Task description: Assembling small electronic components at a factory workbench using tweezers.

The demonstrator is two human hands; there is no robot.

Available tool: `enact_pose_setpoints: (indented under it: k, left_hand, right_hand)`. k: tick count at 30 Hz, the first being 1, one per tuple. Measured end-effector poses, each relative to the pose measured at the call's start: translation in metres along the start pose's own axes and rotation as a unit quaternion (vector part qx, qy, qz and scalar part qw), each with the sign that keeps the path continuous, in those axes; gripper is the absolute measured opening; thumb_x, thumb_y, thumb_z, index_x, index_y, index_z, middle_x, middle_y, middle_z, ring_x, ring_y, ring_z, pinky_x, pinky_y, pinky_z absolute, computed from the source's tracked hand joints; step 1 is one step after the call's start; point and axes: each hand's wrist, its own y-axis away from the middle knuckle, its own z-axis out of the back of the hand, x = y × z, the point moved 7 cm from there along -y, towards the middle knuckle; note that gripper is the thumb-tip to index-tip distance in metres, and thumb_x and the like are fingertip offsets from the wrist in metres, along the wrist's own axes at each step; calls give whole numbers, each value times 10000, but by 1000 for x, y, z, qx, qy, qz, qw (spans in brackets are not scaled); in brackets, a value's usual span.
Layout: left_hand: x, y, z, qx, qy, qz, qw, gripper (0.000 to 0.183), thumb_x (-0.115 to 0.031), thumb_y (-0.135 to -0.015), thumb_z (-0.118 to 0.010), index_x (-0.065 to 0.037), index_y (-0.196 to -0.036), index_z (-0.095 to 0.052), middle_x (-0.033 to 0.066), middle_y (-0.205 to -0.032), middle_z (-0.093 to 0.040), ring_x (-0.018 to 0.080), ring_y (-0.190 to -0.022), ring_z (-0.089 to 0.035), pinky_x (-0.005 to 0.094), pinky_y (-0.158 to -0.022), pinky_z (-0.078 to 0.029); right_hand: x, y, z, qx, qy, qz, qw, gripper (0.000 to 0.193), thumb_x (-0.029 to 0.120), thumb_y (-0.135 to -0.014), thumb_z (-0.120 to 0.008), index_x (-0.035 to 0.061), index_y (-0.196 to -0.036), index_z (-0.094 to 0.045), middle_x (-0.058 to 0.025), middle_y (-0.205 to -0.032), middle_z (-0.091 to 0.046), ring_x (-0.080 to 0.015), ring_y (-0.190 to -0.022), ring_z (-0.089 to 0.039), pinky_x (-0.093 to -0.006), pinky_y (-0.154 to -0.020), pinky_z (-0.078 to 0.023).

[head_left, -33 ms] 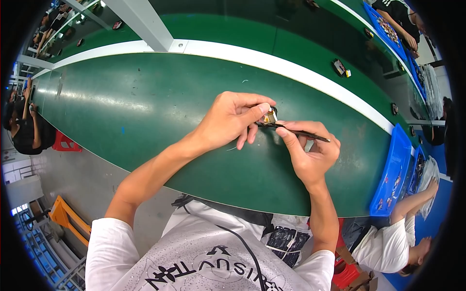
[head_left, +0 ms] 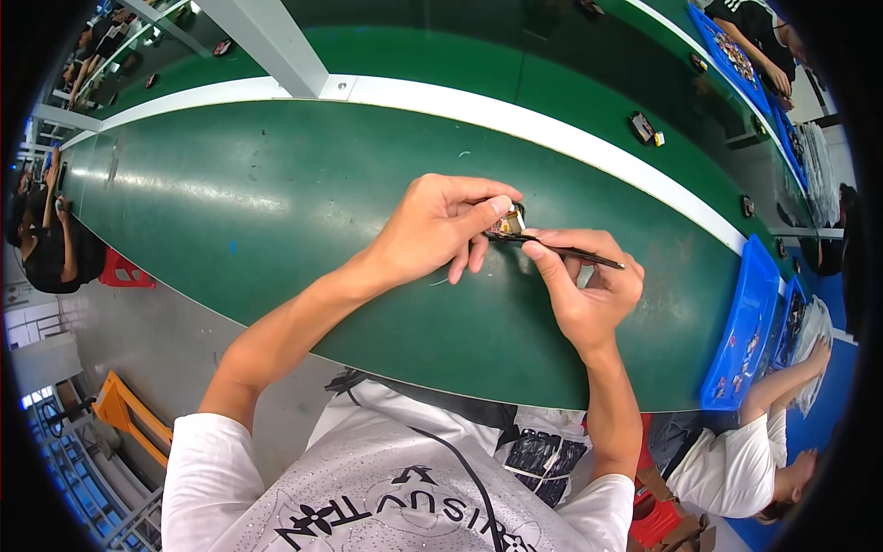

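My left hand (head_left: 443, 224) pinches a small electronic device (head_left: 511, 221) between thumb and fingers, above the green workbench (head_left: 368, 175). The device has a dark casing and a shiny, pale gold part inside; the fingers cover much of it. In my right hand (head_left: 589, 285) is a slim black pair of tweezers (head_left: 581, 254), gripped between thumb and fingers. Its working end meets the lower edge of the device, and the other end points right. The exact spot its tips touch is too small to make out.
A blue bin (head_left: 741, 331) with small parts stands at the bench's right end. Beyond the white rail (head_left: 478, 109), similar devices (head_left: 644, 129) lie on a green conveyor surface. A white post (head_left: 267, 41) rises there. Co-workers sit at the far left and right, one in a white sleeve (head_left: 736, 465).
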Motion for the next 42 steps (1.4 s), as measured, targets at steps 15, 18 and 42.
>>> enact_pose_setpoints:
  k: [15,18,42]
  left_hand:
    - [-2,0,0,3,-7,1,1000,332,-172,-1064,-546,59,-1282,-643,102,-837,-677,102,-546,-627,210,-409,-488]
    - [-2,1,-2,14,1,11,1000,339,-179,-1066,-542,53,-1291,-643,98,-813,-666,106,-550,-635,211,-409,-490]
    - [-6,2,-6,9,10,2,1000,310,-140,-1052,-561,71,-1265,-637,94,-845,-686,91,-531,-607,210,-404,-467]
  right_hand:
    - [1,0,1,-4,-21,-23,1000,131,-14,-787,-843,8,-877,-751,-38,-748,-750,-5,-440,-413,-189,-429,-300]
    - [-3,0,1,-3,-50,-52,997,122,-24,-795,-838,-3,-874,-748,-37,-778,-756,4,-462,-423,-181,-434,-302]
    - [-8,2,1,0,-71,-64,995,130,-36,-792,-837,-6,-875,-741,-39,-795,-750,1,-493,-438,-177,-450,-303]
